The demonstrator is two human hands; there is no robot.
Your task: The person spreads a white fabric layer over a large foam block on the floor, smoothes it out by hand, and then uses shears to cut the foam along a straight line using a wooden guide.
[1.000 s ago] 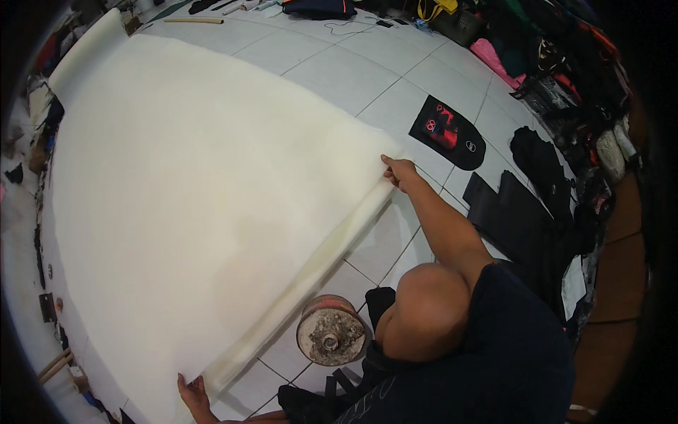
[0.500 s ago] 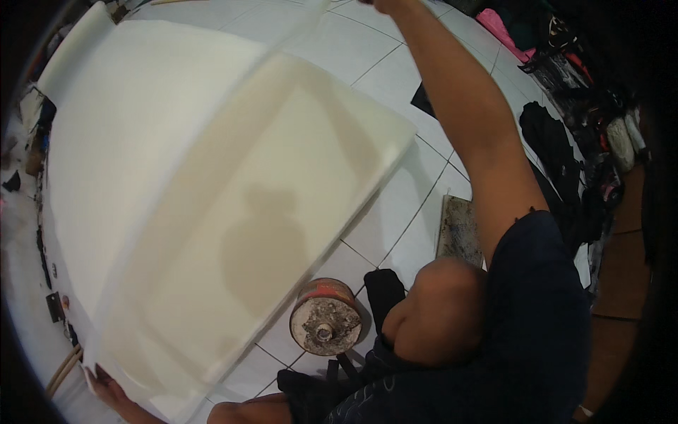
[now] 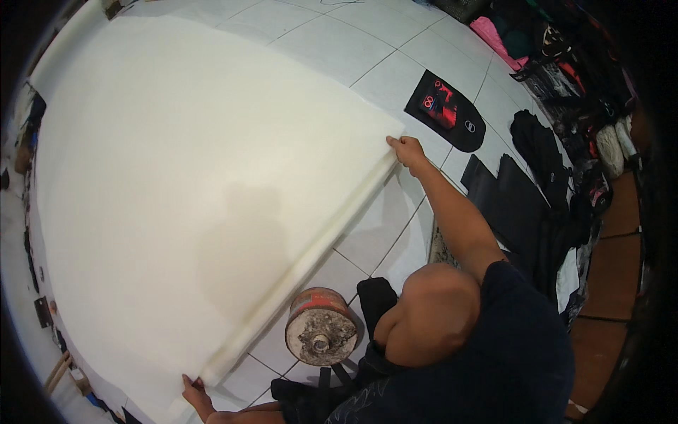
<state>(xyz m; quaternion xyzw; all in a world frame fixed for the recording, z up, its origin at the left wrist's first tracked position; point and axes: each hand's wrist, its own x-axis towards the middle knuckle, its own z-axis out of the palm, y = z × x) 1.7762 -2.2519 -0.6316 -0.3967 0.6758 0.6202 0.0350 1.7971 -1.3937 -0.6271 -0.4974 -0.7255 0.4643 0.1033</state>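
Observation:
A wide sheet of thin white material lies spread across the left and middle of the floor. It covers a thicker cream slab, like foam, whose long edge shows along the near right side. My right hand pinches the sheet at its far right corner, arm stretched out. Down at the near end, my left hand grips the sheet's edge beside the slab's corner. Close to my knee stands a round reddish can, its top crusted with dried grey residue around a small central neck.
White floor tiles lie beyond the sheet. A black rounded flat piece carries a black-and-red item. Black material and clothing-like piles line the right, by brown panels. Wooden sticks lie at lower left.
The raised sheet has come down over the slab. My right hand has lowered from the top to the slab's far corner; my left has moved right along the near end.

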